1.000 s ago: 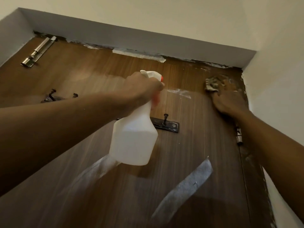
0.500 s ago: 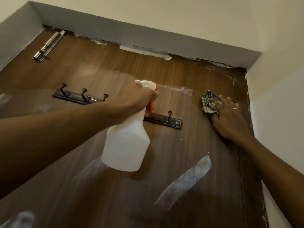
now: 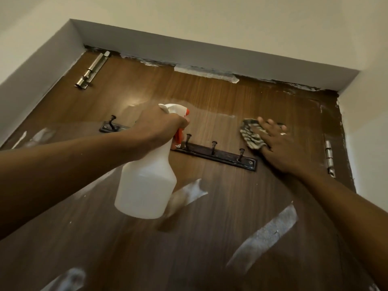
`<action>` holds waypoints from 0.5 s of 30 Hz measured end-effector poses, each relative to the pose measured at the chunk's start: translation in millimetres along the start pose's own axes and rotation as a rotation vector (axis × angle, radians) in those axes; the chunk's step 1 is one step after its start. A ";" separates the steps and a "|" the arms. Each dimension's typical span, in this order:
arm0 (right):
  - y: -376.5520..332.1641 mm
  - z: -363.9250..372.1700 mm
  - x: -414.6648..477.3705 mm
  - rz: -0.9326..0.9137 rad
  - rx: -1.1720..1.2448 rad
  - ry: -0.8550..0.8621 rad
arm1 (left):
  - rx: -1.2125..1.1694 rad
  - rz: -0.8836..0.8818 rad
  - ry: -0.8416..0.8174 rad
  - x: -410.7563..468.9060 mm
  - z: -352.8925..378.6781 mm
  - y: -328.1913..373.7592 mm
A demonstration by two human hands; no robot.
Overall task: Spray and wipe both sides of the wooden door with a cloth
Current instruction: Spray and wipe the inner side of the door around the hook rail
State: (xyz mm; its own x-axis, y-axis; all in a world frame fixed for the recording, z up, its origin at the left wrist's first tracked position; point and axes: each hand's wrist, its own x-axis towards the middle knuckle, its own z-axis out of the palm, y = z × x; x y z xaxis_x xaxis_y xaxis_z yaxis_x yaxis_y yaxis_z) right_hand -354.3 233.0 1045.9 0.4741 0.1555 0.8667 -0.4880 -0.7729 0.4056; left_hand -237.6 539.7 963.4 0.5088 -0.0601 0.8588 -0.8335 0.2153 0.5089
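While left hand (image 3: 161,128) grips the bottle (image 3: 147,190), cloth (image 3: 251,136) lies under flat right hand (image 3: 281,149).

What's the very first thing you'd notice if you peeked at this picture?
The big white spray bottle in the middle, gripped at its neck by the left hand and held up in front of the wooden door. Next, the right hand to its right, pressing a patterned cloth flat on the door just above the dark hook rack. Pale tape strips slant across the door lower down.
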 end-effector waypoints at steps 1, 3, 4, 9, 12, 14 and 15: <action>5.8 -1.1 -5.3 0.024 -0.001 -0.005 | -0.004 -0.003 -0.003 1.8 -7.9 -3.4; 9.6 -4.4 -0.3 0.140 -0.013 0.009 | 0.003 0.002 -0.017 6.8 -23.8 -9.0; 5.2 -7.8 10.3 0.219 -0.013 0.016 | 0.010 0.007 -0.013 9.3 -31.6 -11.1; -66.0 -21.0 82.3 0.309 0.052 -0.045 | 0.028 0.015 -0.009 22.3 -61.3 -18.7; -115.7 -16.1 80.8 0.144 0.112 -0.121 | -0.003 0.038 -0.003 27.3 -78.9 -25.1; -122.6 -12.7 59.7 0.122 0.186 -0.163 | -0.005 0.040 0.004 27.2 -90.4 -29.5; -119.1 -12.8 50.2 0.149 0.206 -0.171 | -0.001 0.033 0.005 27.0 -96.7 -32.5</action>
State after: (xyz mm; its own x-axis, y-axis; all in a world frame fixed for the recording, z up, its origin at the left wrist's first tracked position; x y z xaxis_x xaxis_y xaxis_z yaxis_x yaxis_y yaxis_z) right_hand -281.8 340.8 1044.8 0.5333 -0.0614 0.8437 -0.4107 -0.8907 0.1948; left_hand -175.9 625.3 964.3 0.4825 -0.0480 0.8746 -0.8493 0.2183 0.4806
